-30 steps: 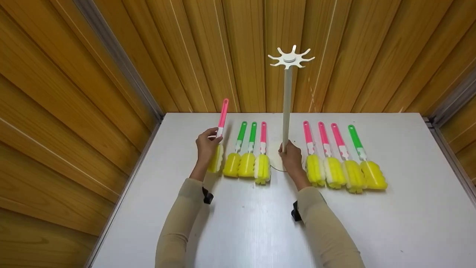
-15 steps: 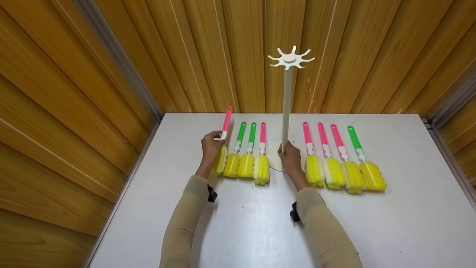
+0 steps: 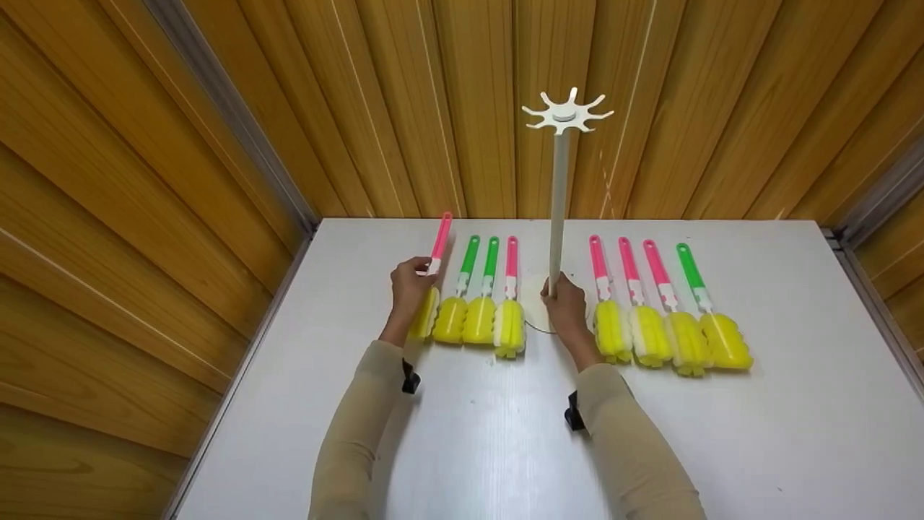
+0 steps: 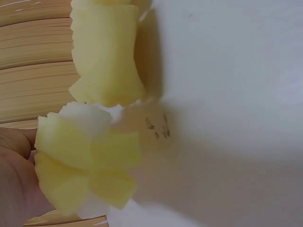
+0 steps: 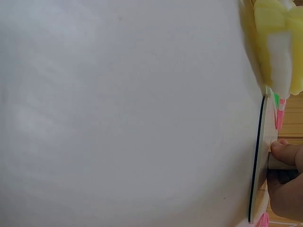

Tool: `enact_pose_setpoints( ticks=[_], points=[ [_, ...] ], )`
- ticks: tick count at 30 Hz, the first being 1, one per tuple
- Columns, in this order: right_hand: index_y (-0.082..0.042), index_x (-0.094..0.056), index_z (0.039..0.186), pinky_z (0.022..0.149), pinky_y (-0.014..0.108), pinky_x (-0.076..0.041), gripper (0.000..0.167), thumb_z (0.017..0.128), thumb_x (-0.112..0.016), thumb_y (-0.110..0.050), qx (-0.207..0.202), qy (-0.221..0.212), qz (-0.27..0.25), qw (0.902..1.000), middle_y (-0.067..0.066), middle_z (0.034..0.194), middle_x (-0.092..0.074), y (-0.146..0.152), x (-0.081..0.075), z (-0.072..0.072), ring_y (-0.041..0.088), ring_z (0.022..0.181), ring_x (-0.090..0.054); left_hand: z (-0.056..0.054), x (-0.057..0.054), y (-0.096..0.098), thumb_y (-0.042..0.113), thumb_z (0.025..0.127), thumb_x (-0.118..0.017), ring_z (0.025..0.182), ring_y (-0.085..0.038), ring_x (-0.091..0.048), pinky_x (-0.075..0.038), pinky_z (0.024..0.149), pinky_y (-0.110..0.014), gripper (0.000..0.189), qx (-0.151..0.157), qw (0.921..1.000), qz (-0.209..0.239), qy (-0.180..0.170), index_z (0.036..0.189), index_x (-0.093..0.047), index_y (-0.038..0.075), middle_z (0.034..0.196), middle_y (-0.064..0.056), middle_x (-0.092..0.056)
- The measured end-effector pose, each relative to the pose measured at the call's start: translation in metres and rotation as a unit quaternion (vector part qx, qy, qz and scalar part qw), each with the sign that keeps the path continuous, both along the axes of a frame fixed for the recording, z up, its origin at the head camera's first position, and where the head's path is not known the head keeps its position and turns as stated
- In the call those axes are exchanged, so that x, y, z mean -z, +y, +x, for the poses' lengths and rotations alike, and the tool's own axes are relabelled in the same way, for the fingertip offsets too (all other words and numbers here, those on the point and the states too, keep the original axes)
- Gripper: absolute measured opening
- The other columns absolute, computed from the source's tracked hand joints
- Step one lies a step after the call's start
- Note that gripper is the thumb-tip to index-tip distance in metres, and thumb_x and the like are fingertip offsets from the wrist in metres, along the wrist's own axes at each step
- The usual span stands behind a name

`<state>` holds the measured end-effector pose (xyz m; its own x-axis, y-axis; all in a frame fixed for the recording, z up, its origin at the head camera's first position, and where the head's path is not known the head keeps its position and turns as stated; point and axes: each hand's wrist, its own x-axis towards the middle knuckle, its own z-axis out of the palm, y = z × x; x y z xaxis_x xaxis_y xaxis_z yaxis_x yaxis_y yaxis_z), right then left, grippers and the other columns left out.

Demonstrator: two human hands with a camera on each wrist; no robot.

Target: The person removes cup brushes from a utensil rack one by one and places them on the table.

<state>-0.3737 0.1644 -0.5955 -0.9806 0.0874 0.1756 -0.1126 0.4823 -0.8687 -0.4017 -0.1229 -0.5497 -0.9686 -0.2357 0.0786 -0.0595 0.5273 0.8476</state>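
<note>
- My left hand [image 3: 410, 287] grips a pink brush [image 3: 432, 278], tilted up off the counter [image 3: 476, 433].
- My right hand [image 3: 568, 307] clasps the stand pole [image 3: 556, 209].
- Hooks [image 3: 567, 114] bare; seven brushes lying flat.

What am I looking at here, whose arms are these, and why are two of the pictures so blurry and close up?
They are a person's arms, filmed from a head-worn camera looking down at a white table. The two close pictures come from cameras on each wrist. The left hand holds a pink-handled sponge brush, whose yellow sponge fills the left wrist view. The right hand grips a white pole stand topped with a ring of hooks. Seven more sponge brushes, with pink or green handles, lie in rows either side of the stand.
</note>
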Motion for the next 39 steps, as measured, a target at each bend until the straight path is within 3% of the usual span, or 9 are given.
enact_pose_setpoints(
  ticks=[22, 31, 39],
  points=[
    [0.005, -0.061, 0.092, 0.074, 0.049, -0.051, 0.007, 0.090, -0.064, 0.010, 0.007, 0.011, 0.004, 0.9999, 0.021, 0.082, -0.065, 0.000, -0.002, 0.002, 0.037, 0.079, -0.060, -0.005, 0.024, 0.010, -0.002, 0.091, -0.072, 0.094, -0.026, -0.058, -0.054, 0.086, -0.037, 0.028, -0.012, 0.9976, -0.040, -0.055, 0.119, -0.070, -0.001, 0.106, -0.017, -0.066],
    [0.005, -0.060, 0.092, 0.074, 0.049, -0.051, 0.008, 0.090, -0.064, 0.011, 0.003, 0.018, 0.001, 0.9998, 0.021, 0.083, -0.066, -0.001, 0.002, 0.001, 0.035, 0.079, -0.060, -0.007, 0.027, 0.013, -0.003, 0.089, -0.073, 0.094, -0.026, -0.059, -0.055, 0.087, -0.038, 0.029, -0.016, 0.9951, -0.060, -0.077, 0.117, -0.070, -0.001, 0.106, -0.016, -0.067],
    [0.004, -0.060, 0.090, 0.074, 0.049, -0.050, 0.008, 0.090, -0.066, 0.010, 0.007, 0.021, 0.003, 0.9997, 0.021, 0.082, -0.065, -0.001, 0.001, 0.001, 0.036, 0.078, -0.059, -0.010, 0.029, 0.014, -0.002, 0.091, -0.071, 0.101, -0.028, -0.063, -0.054, 0.093, -0.041, 0.030, -0.008, 0.9947, -0.070, -0.074, 0.121, -0.070, -0.003, 0.111, -0.018, -0.069]
  ],
)
